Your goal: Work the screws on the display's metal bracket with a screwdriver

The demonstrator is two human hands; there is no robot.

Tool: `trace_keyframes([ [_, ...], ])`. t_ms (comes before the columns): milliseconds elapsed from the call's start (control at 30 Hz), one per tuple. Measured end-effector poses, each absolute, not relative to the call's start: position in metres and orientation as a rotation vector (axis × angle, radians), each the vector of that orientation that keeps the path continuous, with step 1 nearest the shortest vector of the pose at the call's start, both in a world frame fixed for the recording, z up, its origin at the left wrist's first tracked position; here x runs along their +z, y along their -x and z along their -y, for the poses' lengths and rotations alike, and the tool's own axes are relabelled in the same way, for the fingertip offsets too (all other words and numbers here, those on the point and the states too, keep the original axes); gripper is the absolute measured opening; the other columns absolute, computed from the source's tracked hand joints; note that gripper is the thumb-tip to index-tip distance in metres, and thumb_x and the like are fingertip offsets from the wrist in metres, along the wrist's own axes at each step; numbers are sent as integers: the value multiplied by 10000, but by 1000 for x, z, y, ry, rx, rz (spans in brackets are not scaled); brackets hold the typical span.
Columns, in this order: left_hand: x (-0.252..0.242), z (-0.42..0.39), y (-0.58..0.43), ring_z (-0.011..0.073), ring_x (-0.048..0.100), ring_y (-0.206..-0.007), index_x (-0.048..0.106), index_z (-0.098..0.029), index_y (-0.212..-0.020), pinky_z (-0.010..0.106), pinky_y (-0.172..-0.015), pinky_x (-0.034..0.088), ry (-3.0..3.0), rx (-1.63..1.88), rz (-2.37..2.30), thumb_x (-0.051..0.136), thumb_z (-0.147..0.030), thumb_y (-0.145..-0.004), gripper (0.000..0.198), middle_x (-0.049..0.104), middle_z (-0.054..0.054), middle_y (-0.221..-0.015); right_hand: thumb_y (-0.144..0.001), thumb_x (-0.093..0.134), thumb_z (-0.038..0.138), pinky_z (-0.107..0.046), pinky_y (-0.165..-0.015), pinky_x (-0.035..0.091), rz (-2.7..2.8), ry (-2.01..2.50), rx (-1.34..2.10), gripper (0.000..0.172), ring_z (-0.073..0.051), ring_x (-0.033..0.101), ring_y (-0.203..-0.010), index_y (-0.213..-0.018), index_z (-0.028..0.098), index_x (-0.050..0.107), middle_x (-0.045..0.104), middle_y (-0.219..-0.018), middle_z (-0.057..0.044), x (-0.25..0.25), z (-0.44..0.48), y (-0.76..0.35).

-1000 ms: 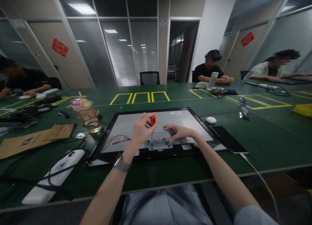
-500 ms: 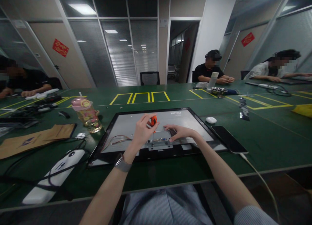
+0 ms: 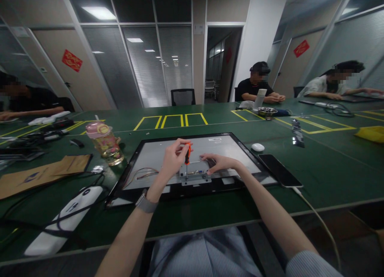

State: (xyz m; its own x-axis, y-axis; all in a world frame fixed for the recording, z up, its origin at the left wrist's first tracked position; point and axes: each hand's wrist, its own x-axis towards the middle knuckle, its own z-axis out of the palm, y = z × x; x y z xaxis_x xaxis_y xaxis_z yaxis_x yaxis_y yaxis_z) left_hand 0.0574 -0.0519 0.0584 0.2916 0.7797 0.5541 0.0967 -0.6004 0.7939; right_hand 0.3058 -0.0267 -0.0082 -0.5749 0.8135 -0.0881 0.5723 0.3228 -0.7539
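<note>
My left hand (image 3: 174,157) grips the orange and black handle of a screwdriver (image 3: 187,154) from above. Its thin shaft points down, upright, at the left side of a metal bracket with ports (image 3: 196,177); I cannot make out the tip. Fingers spread, my right hand (image 3: 220,163) rests at the right end of that bracket, the thumb close to its edge. Both hands are over the back of a flat display panel (image 3: 150,153), silver with a black frame, lying on the table. Thin coloured wires (image 3: 141,173) lie on the panel's left part.
On the green table (image 3: 192,213), a pink-lidded bottle (image 3: 103,143), paper bag (image 3: 45,175) and white power strip (image 3: 64,221) with black cables stand left. A charging phone (image 3: 280,169) and white earbud case (image 3: 257,147) lie right. Several people sit around the table.
My left fingers have shifted on the screwdriver handle, which now shows more of its black side. My right hand has stayed at the bracket. The whole view has shifted slightly.
</note>
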Motion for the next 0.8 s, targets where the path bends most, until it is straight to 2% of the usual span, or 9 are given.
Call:
trace_keyframes([
  [167, 62, 45, -56, 130, 645, -721, 637, -177, -925, 201, -561, 534, -2062, 1272, -793, 566, -314, -849, 171, 647, 49, -878, -602, 781, 529, -422, -1121, 271, 2291, 1245, 1087, 745, -297, 341, -1347, -1245, 235, 547, 362, -1483, -74, -6, 28, -305],
  [300, 49, 50, -53, 103, 564, -703, 660, -190, -958, 138, -463, 455, -2072, 1553, -902, 520, -317, -880, 204, 561, 41, -870, -590, 784, 543, -435, -1126, 257, 2301, 1261, 1081, 764, -311, 332, -1350, -1250, 237, 550, 365, -1482, -71, -6, 27, -305],
  [367, 45, 53, -51, 108, 573, -725, 662, -199, -986, 159, -513, 496, -2057, 1536, -851, 497, -324, -893, 226, 562, 40, -886, -592, 782, 551, -434, -1131, 250, 2299, 1268, 1086, 774, -308, 323, -1357, -1259, 240, 543, 357, -1488, -68, -6, 27, -305],
  [433, 45, 55, -49, 126, 606, -785, 660, -200, -1010, 223, -641, 555, -1988, 1486, -750, 457, -325, -914, 257, 589, 53, -931, -597, 778, 556, -432, -1133, 250, 2299, 1265, 1092, 777, -305, 319, -1361, -1264, 238, 537, 347, -1494, -70, -7, 27, -306],
  [533, 49, 54, -47, 161, 638, -849, 665, -181, -1016, 330, -820, 552, -1855, 1385, -656, 489, -317, -904, 249, 642, 72, -935, -594, 782, 554, -432, -1131, 257, 2300, 1250, 1097, 776, -303, 318, -1362, -1260, 238, 539, 344, -1495, -74, -7, 26, -306],
  [633, 50, 51, -45, 159, 641, -781, 671, -166, -998, 326, -770, 552, -1771, 1296, -594, 573, -310, -857, 224, 656, 64, -857, -595, 785, 548, -434, -1136, 246, 2294, 1242, 1104, 775, -298, 312, -1367, -1262, 241, 537, 344, -1496, -79, -9, 26, -307],
  [800, 49, 47, -44, 138, 595, -801, 703, -183, -835, 248, -692, 525, -1817, 1441, -641, 664, -302, -782, 136, 605, 48, -874, -578, 787, 557, -421, -1140, 236, 2268, 1219, 1133, 782, -296, 311, -1369, -1252, 242, 549, 352, -1492, -72, -9, 26, -306],
])
